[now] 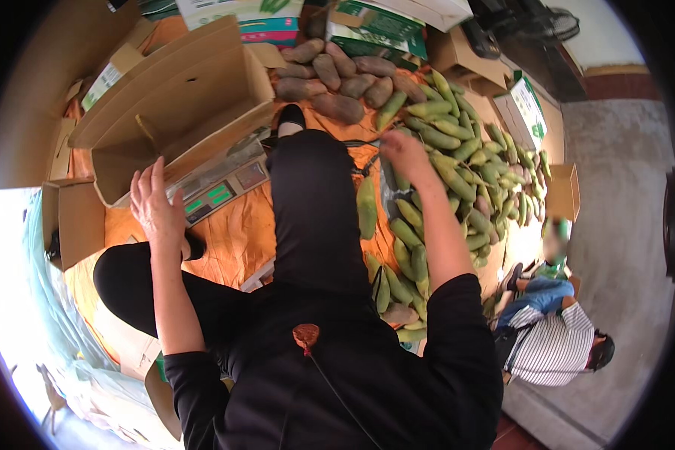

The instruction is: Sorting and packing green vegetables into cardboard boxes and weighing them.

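My left hand (157,204) is open, its fingers spread beside the front edge of an open cardboard box (202,101). The box stands on a digital scale (221,193) with lit green displays, and its visible inside shows bare cardboard. My right hand (406,156) is curled at the near-left edge of a heap of long green-yellow vegetables (457,176). A black strap (361,142) runs up to its fingertips. What those fingers hold, if anything, is hidden. One long green vegetable (366,208) lies beside my knee.
Reddish-brown oblong vegetables (339,108) lie beyond my foot on an orange sheet (232,236). Printed cartons (375,34) stand at the back. At the far left is a small open box (79,217). A person in a striped shirt (551,345) sits at the right.
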The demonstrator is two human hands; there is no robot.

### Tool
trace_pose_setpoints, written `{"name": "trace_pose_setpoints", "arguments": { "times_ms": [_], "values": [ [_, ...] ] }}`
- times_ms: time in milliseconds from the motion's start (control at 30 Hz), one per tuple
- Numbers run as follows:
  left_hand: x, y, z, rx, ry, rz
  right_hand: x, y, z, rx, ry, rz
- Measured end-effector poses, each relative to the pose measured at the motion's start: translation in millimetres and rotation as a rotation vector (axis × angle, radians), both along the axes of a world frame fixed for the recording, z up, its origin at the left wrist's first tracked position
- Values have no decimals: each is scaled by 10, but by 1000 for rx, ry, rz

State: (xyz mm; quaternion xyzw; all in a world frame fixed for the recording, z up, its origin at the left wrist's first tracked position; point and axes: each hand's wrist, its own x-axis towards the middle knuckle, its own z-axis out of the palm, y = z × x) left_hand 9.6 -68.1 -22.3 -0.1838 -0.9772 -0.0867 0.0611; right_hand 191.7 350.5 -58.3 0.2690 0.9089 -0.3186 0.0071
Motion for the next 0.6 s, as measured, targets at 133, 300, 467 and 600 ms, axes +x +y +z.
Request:
{"name": "trace_pose_setpoints", "arguments": {
  "times_ms": [133,300,467,600],
  "values": [
    [21,52,7,-51,-19,58,1028,-125,-945,39,-299,10],
    [12,95,-18,-205,-14,118,1998,-668,-1898,-102,-550,-15],
    [-40,369,124,-244,10,45,2438,-879,-2231,-284,-380,-225],
    [-177,517,161,-206,45,-69,2209,-591,-2347,-158,-476,-286]
  ]
}}
